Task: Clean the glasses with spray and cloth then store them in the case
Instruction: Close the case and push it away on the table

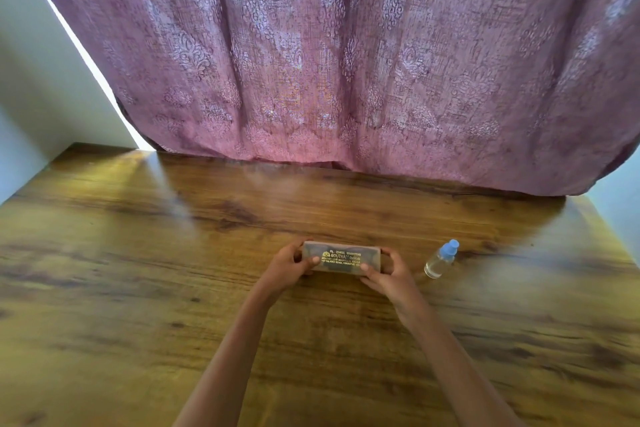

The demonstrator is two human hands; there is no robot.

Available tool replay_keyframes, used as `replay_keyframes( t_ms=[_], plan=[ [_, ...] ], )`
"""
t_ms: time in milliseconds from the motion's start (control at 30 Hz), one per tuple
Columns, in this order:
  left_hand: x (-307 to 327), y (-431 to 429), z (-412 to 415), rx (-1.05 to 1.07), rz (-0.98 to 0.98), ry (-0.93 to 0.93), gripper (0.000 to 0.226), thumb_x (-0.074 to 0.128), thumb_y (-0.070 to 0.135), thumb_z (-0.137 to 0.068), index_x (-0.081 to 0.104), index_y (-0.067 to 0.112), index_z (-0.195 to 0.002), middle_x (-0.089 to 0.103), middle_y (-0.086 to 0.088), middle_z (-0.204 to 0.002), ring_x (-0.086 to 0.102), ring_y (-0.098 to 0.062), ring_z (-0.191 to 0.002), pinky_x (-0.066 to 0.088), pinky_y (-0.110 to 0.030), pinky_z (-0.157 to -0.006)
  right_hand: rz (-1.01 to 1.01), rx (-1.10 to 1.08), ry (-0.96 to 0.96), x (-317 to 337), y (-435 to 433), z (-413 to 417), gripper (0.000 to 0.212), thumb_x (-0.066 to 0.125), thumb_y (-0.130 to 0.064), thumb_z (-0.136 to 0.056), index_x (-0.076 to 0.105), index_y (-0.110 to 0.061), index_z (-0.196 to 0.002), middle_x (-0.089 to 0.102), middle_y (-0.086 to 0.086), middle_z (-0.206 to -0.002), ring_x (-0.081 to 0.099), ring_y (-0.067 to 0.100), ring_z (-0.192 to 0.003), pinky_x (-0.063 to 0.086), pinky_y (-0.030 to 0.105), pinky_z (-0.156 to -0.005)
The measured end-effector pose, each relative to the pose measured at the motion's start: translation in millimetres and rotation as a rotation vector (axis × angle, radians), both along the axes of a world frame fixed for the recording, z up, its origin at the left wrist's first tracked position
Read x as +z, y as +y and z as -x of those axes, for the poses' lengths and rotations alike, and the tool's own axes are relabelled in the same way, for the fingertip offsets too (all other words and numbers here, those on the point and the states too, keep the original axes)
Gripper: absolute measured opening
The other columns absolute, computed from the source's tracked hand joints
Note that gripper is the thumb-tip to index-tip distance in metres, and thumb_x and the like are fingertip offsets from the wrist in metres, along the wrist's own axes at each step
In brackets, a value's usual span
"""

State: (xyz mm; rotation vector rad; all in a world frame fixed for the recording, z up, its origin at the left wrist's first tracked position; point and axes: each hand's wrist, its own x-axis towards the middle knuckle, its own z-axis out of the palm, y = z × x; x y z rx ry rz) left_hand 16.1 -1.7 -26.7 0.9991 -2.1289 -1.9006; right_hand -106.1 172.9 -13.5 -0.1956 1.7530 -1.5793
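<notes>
A closed grey-brown glasses case (341, 256) with gold lettering on its lid lies on the wooden table (173, 288), a little past the middle. My left hand (292, 265) grips its left end, thumb on the lid. My right hand (386, 272) grips the right end the same way. A small clear spray bottle (440, 259) with a blue cap lies tilted on the table just right of the case, apart from my right hand. The glasses and the cloth are not visible.
A mauve patterned curtain (346, 62) hangs along the table's far edge and touches it. Pale walls flank the table at the left (31, 97) and right.
</notes>
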Motion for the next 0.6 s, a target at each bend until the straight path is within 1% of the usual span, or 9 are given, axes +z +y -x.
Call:
replay_keyframes(
  t_ms=[67,100,167,233,433,600],
  plan=[
    [0.9,-0.7,1.9,0.02,-0.05,0.016,0.051,0.061,0.007,-0.089,0.039,0.021,-0.133,0.061,-0.013,-0.113,0.061,-0.019,-0.094,0.056,-0.028,-0.076,0.001,-0.026,-0.025,-2.3,-1.3,0.0,0.036,0.067,-0.002,-0.084,0.05,-0.026,-0.105,0.057,0.011,-0.119,0.064,0.025,-0.104,0.058,0.022,-0.07],
    [0.9,-0.8,2.8,0.029,-0.072,0.028,0.054,0.061,0.006,-0.088,0.038,0.023,-0.134,0.062,-0.013,-0.11,0.062,-0.017,-0.089,0.056,-0.026,-0.071,0.006,-0.039,-0.038,-3.9,-1.9,0.4,0.036,0.067,0.0,-0.084,0.05,-0.024,-0.106,0.057,0.013,-0.119,0.064,0.026,-0.104,0.058,0.021,-0.069],
    [0.7,-0.1,4.6,0.048,-0.083,0.036,0.055,0.062,0.003,-0.087,0.037,0.02,-0.133,0.064,-0.013,-0.104,0.063,-0.013,-0.081,0.054,-0.02,-0.062,0.03,-0.068,-0.065,-5.8,-2.8,1.0,0.038,0.066,0.002,-0.084,0.049,-0.018,-0.111,0.057,0.016,-0.119,0.065,0.027,-0.102,0.058,0.02,-0.067],
    [0.2,0.1,5.9,0.066,-0.088,0.032,0.053,0.061,0.001,-0.087,0.038,0.018,-0.131,0.063,-0.016,-0.104,0.062,-0.013,-0.078,0.053,-0.018,-0.058,0.032,-0.084,-0.078,-7.3,-3.4,1.8,0.042,0.066,0.003,-0.084,0.048,-0.014,-0.117,0.057,0.017,-0.119,0.065,0.027,-0.101,0.058,0.02,-0.066],
    [-2.8,-2.2,7.9,0.073,-0.093,-0.001,0.052,0.063,0.005,-0.086,0.04,0.018,-0.13,0.061,-0.022,-0.114,0.063,-0.021,-0.089,0.054,-0.025,-0.065,0.004,-0.089,-0.1,-9.3,-4.6,4.9,0.05,0.066,0.003,-0.083,0.046,-0.01,-0.127,0.055,0.015,-0.122,0.065,0.027,-0.103,0.059,0.023,-0.068],
    [-3.0,-2.4,9.6,0.064,-0.084,-0.008,0.044,0.063,0.007,-0.087,0.042,0.016,-0.125,0.06,-0.022,-0.114,0.062,-0.025,-0.095,0.054,-0.025,-0.066,0.005,-0.102,-0.115,-9.8,-6.4,6.2,0.049,0.066,0.005,-0.082,0.047,-0.009,-0.125,0.054,0.016,-0.124,0.063,0.027,-0.104,0.059,0.024,-0.067]
  ],
)
